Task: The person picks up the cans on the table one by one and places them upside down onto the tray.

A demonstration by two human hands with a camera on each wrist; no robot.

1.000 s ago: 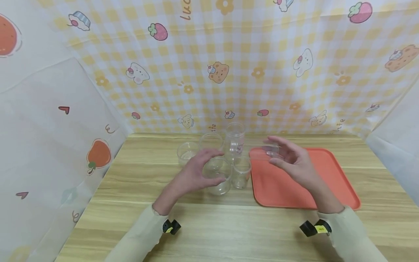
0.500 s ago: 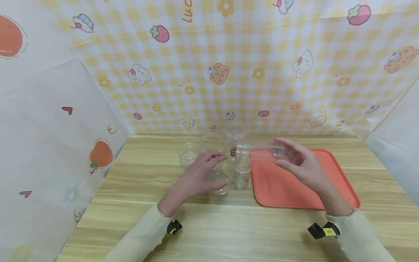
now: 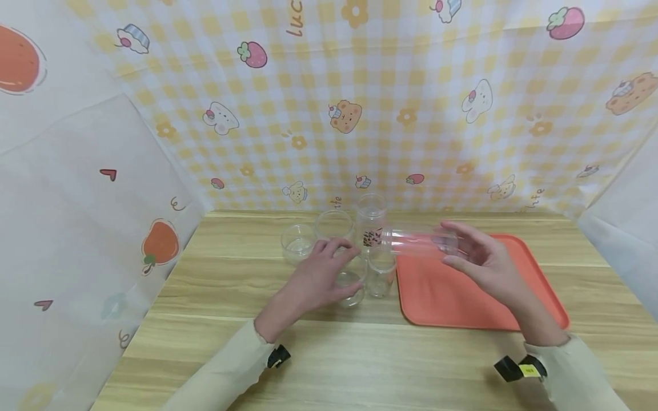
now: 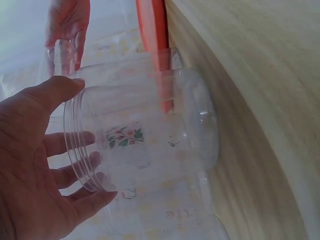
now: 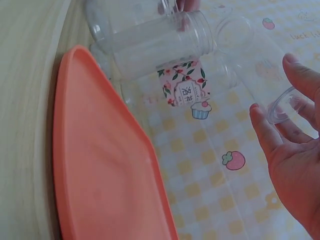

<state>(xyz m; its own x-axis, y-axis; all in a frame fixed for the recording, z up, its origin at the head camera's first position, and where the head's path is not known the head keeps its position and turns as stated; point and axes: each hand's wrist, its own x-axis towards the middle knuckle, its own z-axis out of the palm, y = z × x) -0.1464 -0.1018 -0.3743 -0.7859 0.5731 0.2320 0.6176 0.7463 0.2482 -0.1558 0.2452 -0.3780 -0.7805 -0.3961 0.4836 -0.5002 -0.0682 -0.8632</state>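
My left hand [image 3: 315,279] grips a wide clear jar [image 3: 351,290] by its rim. In the left wrist view, thumb and fingers curl round the ridged neck of this wide jar [image 4: 155,130]. A narrower clear jar [image 3: 413,242] lies sideways in the air above the tray, held at its right end by my right hand [image 3: 488,262]. In the right wrist view, the thumb and fingers surround the end of that narrow jar [image 5: 255,62]. Between the hands a small clear jar [image 3: 379,283] stands upright. Behind it is a tall clear jar [image 3: 372,214] with a floral label [image 5: 185,82].
An orange tray [image 3: 462,302] lies on the wooden table [image 3: 360,365] at the right. Further clear containers stand at the back left, including a low one [image 3: 297,248] and a taller one [image 3: 334,224]. A checked cloth [image 3: 288,160] hangs behind the table.
My right hand has moved to the right with the narrow jar, uncovering more of the labelled jar behind. The left hand has shifted slightly right, its fingers closing in on the wide jar's rim.
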